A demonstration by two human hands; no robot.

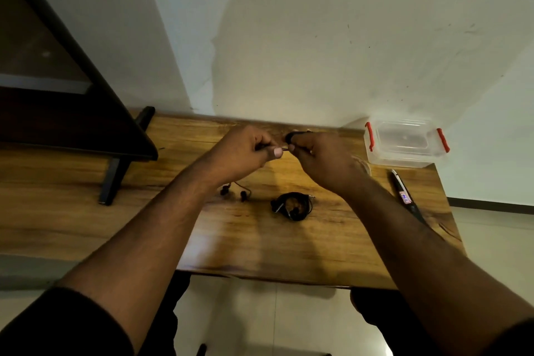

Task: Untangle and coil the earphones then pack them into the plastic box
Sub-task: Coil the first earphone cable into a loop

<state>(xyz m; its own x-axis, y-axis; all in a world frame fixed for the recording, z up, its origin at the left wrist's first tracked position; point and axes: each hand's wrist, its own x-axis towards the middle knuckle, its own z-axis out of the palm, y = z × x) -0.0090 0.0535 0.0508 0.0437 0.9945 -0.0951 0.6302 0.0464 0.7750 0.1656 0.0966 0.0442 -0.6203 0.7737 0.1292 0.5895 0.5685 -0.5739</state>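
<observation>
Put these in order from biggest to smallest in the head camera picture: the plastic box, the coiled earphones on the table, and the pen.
1. plastic box
2. pen, long but thin
3. coiled earphones; pen and coil look close, so that order is unsure.

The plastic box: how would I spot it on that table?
Look along the wooden table to its far right corner, against the white wall. The plastic box stands there, clear and lidded. Its red clips at both ends set it apart from the dark earphones mid-table.

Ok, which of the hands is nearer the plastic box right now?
Right. The right hand is raised over the table just left of the plastic box, pinching a black earphone cable. The left hand grips the same cable farther left.
</observation>
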